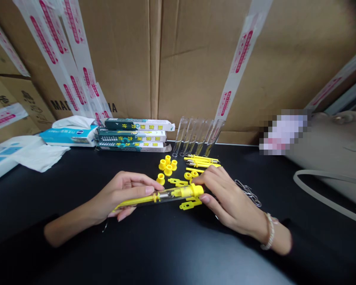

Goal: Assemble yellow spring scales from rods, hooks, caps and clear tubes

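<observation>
My left hand (121, 194) is closed around a clear tubular spring scale (163, 195), which lies nearly level and rises slightly to the right. Inside its tube are a yellow rod and a metal spring, and a thin wire hook (105, 225) hangs at the left end. A yellow end cap (198, 190) sits at the tube's right end, pinched between the thumb and fingers of my right hand (225, 194). Flat yellow pieces (187, 206) lie just beneath and behind the tube. Several loose yellow caps (167, 170) stand on the black table behind it.
Several clear tubes (200, 136) stand leaning against the big cardboard box (190, 71). Yellow rods with springs (201, 159) and metal hooks (249, 193) lie nearby. Printed boxes (135, 136), a tissue pack (68, 134) and a power strip (10, 152) are left; a grey bag (329, 166) is right.
</observation>
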A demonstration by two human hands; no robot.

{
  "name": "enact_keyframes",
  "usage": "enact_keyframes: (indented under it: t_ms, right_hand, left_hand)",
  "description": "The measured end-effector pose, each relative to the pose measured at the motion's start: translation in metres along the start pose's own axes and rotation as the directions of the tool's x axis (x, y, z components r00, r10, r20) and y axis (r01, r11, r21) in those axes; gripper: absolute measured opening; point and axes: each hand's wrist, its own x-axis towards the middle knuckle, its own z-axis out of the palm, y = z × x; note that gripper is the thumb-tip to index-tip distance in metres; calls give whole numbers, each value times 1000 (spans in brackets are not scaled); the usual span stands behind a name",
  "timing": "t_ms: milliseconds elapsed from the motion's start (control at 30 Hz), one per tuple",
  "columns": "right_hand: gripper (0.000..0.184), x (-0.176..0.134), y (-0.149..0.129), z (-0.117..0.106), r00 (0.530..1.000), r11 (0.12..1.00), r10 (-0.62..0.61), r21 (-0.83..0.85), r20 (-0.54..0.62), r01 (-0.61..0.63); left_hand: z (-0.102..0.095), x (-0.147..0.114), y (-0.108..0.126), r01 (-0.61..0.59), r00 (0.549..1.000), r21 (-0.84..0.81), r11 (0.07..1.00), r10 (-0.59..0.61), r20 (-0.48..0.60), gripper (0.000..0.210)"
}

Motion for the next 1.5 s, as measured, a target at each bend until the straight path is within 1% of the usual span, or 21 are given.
enact_keyframes:
  t_ms: [100,200,333,433,567,700,800,967,1033,1100,1200,1267,1400,1500]
  right_hand:
    - [20,-1,0,0,999,999,35,2,-40,-35]
    - [11,-1,-1,1,996,999,48,-7,-74,-49]
    - [8,0,-1,0,998,1000,28,7,-62,-28]
    - [10,2,-2,0,998,1000,23,-1,-52,-23]
    - [19,2,-1,0,999,1000,8,-19,-36,-9]
    - [12,2,-2,-1,1000,1000,-2,22,-17,2]
    - [10,1,-3,-3,1000,999,-5,36,-1,5]
    - [29,3,-4,-2,999,1000,3,19,38,-4]
    - [32,3,-4,-1,1000,1000,13,11,29,-13]
    - [27,3,-5,0,1000,1000,30,8,6,-31]
    - [14,2,-5,1,998,998,58,33,-36,-57]
    - [12,1,-5,1,997,998,52,48,-52,-50]
    - [10,2,-6,0,998,999,6,51,-60,-3]
    - [19,3,-7,0,999,999,-5,38,-48,7]
  left_hand:
    - [1,-2,4,25,999,-21,999,-26,-35,35]
    - [2,-3,7,38,998,-52,998,-40,-38,33]
    - [0,-2,4,46,998,-65,997,-48,-30,32]
    - [-2,0,1,39,999,-75,996,-41,-24,34]
    - [-1,-1,2,37,999,-77,996,-39,-25,33]
    - [-1,-1,3,48,998,-89,995,-50,-28,29]
    - [-2,-1,1,36,999,-98,995,-38,-21,32]
    - [0,-2,3,52,998,-20,998,-53,-25,36]
    - [1,-3,5,54,998,2,999,-54,-24,37]
    - [1,-4,6,48,998,-5,999,-48,-28,37]
    - [0,-4,5,27,999,-36,999,-28,-28,34]
    - [0,-3,4,18,1000,-49,999,-19,-24,32]
    - [-1,-4,4,11,1000,-56,998,-12,-16,30]
    - [1,-5,5,15,1000,-24,1000,-16,-15,31]
